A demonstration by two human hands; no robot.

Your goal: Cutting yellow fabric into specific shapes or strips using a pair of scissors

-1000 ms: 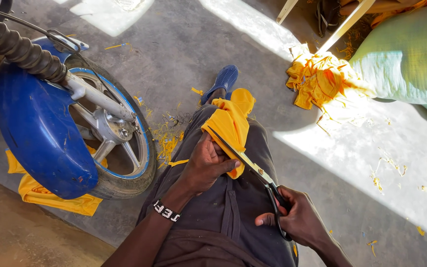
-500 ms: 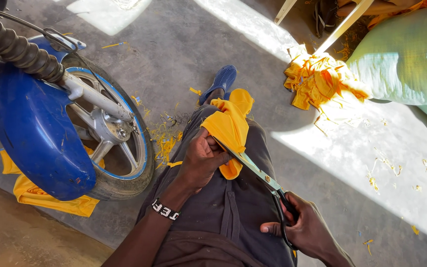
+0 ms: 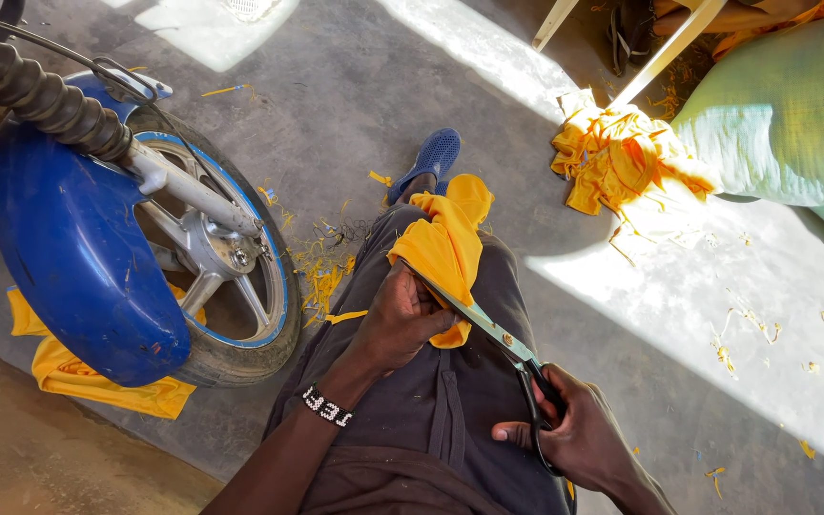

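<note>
Yellow cloth (image 3: 445,243) on the lap — left hand (image 3: 401,319) grip pinching it, right hand (image 3: 574,434) grip holding scissors (image 3: 493,334), now drawn back slightly; blades nearly closed at the fabric's edge.

scissors (image 3: 488,334) now closed — blades were spread a second ago; right hand (image 3: 579,434) squeezed on the handles (cut gone deeper into yellow cloth (image 3: 445,243)).

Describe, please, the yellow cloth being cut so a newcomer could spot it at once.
Start at the blue wheel, then move right to the lap. The cloth drapes over the knee, pinned by the left hand, with scissors cutting it; the other yellow pieces lie on the floor.
</note>
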